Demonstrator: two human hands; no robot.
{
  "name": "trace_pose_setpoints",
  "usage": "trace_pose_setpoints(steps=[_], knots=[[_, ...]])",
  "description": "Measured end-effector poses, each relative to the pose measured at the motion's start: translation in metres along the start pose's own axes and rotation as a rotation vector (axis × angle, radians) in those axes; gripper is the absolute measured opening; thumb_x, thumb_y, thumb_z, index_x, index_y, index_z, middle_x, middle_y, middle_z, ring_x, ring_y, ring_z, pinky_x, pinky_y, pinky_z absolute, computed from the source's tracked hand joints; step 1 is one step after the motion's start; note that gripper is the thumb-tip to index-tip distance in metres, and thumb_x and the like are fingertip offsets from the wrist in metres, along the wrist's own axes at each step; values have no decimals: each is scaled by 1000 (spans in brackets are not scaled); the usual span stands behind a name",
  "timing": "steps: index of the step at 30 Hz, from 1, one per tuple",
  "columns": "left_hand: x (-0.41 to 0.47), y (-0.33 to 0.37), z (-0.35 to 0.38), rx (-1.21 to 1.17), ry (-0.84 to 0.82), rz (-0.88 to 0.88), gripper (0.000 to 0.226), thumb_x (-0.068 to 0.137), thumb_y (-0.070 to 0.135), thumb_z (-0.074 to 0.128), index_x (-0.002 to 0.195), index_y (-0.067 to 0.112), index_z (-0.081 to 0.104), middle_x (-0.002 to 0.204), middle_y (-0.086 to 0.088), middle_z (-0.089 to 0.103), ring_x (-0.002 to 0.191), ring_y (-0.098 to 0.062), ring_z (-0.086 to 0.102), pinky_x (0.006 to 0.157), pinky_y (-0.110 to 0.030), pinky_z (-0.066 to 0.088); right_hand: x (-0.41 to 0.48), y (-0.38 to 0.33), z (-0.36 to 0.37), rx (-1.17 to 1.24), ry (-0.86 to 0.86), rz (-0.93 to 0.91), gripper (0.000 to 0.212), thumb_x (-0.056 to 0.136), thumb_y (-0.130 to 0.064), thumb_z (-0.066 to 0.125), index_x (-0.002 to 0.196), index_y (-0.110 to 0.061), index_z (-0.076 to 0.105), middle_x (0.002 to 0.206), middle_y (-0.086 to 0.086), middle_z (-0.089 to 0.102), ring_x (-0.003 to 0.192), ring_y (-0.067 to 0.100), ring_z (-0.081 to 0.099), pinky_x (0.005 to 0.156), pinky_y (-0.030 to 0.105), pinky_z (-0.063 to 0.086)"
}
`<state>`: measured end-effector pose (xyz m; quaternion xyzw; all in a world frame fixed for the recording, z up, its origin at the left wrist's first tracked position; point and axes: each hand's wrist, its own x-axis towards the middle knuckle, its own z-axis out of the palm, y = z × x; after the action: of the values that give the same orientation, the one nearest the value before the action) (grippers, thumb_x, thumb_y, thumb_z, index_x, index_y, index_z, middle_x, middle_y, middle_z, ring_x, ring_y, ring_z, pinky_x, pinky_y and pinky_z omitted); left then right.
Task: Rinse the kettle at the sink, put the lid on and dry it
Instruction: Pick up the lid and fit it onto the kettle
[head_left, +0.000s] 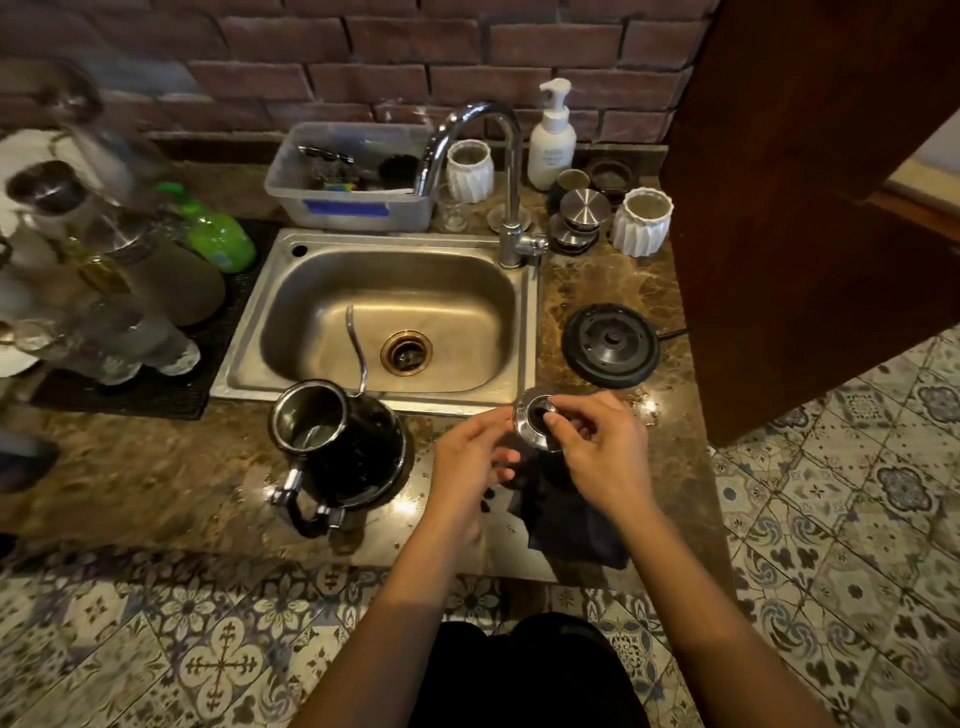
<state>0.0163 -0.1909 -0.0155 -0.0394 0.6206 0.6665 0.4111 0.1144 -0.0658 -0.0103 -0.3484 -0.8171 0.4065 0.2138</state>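
**Lid held in both hands, kettle open on the desk**

I see my right hand (597, 447) pinching the shiny kettle lid (537, 421) at its rim, fingers closed on it. My left hand (470, 457) closes on the lid's near edge from the other side. A dark cloth (566, 519) lies on the desk (156, 467) just under both hands. The kettle (337, 447) sits left of my left hand, mouth uncovered, its thin spout reaching over the sink (395, 312) beyond the hands.
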Motion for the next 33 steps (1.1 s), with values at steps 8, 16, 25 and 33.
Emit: trace_pose_setpoints(steps=[8, 16, 25, 33], knots=[[-30, 16, -63, -41, -8, 73, 21, 98, 15, 62, 99, 23, 81, 96, -7, 81, 67, -11, 68, 54, -23, 52, -35, -54, 36, 47, 7, -71, 18, 89, -16, 75, 105, -24, 77, 88, -12, 61, 86, -3, 59, 72, 5, 45], [-54, 33, -117, -74, -30, 128, 21, 100, 18, 62, 102, 26, 81, 100, -7, 79, 68, -10, 67, 57, -23, 53, -61, -105, 66, 67, 14, -92, 20, 90, -18, 74, 109, -23, 77, 89, -16, 59, 85, -2, 59, 75, 16, 50], [-73, 53, -164, -108, -18, 187, 22, 100, 15, 62, 102, 26, 81, 101, -9, 79, 69, -14, 65, 57, -23, 53, -79, -147, 98, 15, 46, -145, 20, 90, -21, 74, 109, -26, 77, 94, -7, 66, 86, 0, 60, 77, 18, 50], [-71, 61, -201, -65, 25, 260, 20, 101, 15, 61, 112, 19, 77, 103, -10, 78, 65, -11, 64, 54, -20, 51, -82, -172, 129, -13, 38, -178, 20, 91, -24, 72, 110, -28, 76, 93, -11, 65, 86, 0, 60, 74, 13, 48]])
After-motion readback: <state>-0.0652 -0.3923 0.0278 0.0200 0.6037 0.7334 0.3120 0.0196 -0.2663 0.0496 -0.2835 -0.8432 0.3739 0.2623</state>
